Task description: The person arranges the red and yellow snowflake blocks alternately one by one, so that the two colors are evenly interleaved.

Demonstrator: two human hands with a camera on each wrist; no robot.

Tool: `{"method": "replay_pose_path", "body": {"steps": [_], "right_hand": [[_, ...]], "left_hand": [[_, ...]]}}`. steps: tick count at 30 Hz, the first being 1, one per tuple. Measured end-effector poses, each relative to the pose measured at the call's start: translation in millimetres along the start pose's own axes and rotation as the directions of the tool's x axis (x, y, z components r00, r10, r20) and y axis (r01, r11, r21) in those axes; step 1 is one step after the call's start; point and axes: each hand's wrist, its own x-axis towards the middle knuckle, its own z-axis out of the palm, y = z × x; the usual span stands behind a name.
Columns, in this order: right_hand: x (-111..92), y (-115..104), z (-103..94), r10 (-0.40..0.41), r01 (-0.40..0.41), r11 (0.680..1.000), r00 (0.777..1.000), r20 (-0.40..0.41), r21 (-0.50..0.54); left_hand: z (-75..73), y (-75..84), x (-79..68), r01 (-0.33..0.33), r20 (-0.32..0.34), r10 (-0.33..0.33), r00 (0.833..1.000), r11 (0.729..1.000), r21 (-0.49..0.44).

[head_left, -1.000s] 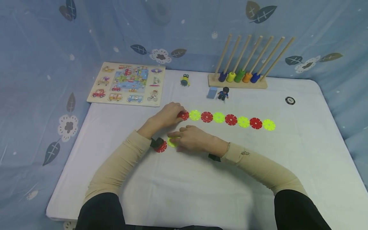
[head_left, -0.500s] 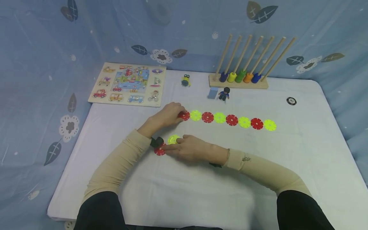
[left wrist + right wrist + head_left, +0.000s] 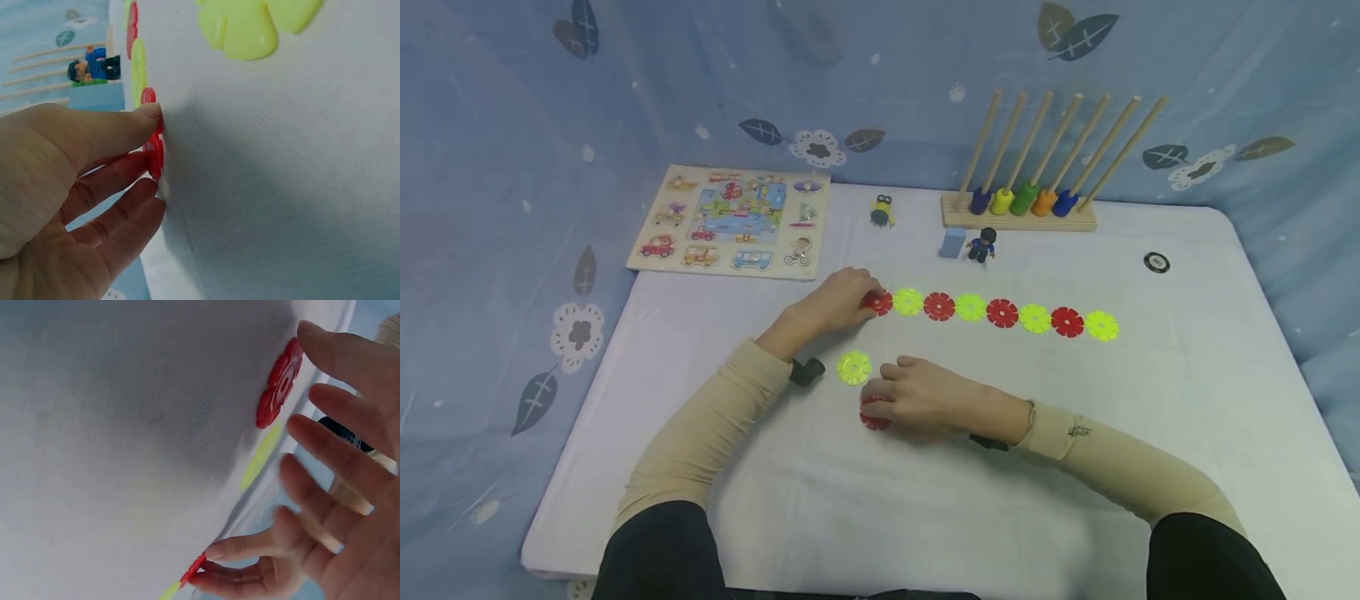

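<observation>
My left hand (image 3: 838,300) pinches a red flower-shaped disc (image 3: 154,156) between thumb and fingertips. That disc forms the left end of a row of alternating red and yellow-green discs on the white table. My right hand (image 3: 928,396) is over a separate red disc (image 3: 876,413) nearer the front. In the right wrist view its fingers are spread, with the thumb tip at the edge of the red disc (image 3: 280,387). A loose yellow-green disc (image 3: 853,367) lies between the two hands, touched by neither.
A vehicle puzzle board (image 3: 730,221) lies at the back left. Behind the row stand a small yellow figure (image 3: 882,211), a blue block (image 3: 952,242), a toy figure (image 3: 982,245) and a wooden peg rack (image 3: 1018,217). A black round chip (image 3: 1157,262) lies at the right.
The red disc by my left wrist has moved right and toward the front with my right hand. The loose yellow-green disc is now uncovered. My left hand has stayed in place.
</observation>
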Motion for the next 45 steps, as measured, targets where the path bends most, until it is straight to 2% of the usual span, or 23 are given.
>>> {"method": "replay_pose_path", "body": {"steps": [5, 12, 21, 25, 29, 31, 35, 40, 45], "right_hand": [[-1.1, -3.2, 4.6, 0.014, -0.014, 1.000, 1.000, 0.024, 0.025], [-0.6, -6.6, 3.2, 0.038, -0.044, 0.993, 0.998, 0.053, 0.113], [10.1, -12.5, 2.4, 0.085, -0.111, 0.983, 0.980, 0.179, 0.145], [0.6, -7.7, -0.1, 0.125, -0.157, 0.974, 0.975, 0.186, 0.165], [-24.2, 10.1, -3.0, 0.224, -0.254, 0.936, 0.964, 0.143, 0.246], [-40.8, 20.7, -4.3, 0.286, -0.311, 0.909, 0.950, 0.125, 0.279], [-76.4, 38.1, -3.2, 0.407, -0.418, 0.862, 0.908, 0.100, 0.287], [-119.8, 53.7, 3.7, 0.531, -0.531, 0.815, 0.845, 0.067, 0.232], [-156.3, 62.5, 6.8, 0.629, -0.630, 0.749, 0.773, 0.079, 0.204]], "left_hand": [[1.2, 0.5, 0.1, -0.005, 0.007, 0.005, 1.000, 1.000, -0.014], [-0.7, 0.7, -1.5, 0.010, 0.009, -0.010, 1.000, 1.000, 0.000], [1.1, 0.4, -2.5, -0.004, 0.004, 0.004, 1.000, 1.000, 0.000], [1.5, -0.3, -2.3, -0.003, 0.000, 0.003, 1.000, 1.000, 0.008], [1.1, -0.6, -2.2, 0.010, 0.010, -0.010, 1.000, 1.000, -0.001], [1.2, -0.6, -2.0, 0.015, 0.018, -0.015, 1.000, 1.000, -0.004], [1.3, -0.4, -2.3, 0.014, 0.022, -0.014, 1.000, 1.000, -0.006], [0.4, -0.5, -3.3, 0.017, 0.017, -0.016, 1.000, 1.000, -0.022], [0.6, -0.1, -2.3, 0.018, 0.022, -0.018, 1.000, 0.999, -0.028]]}}
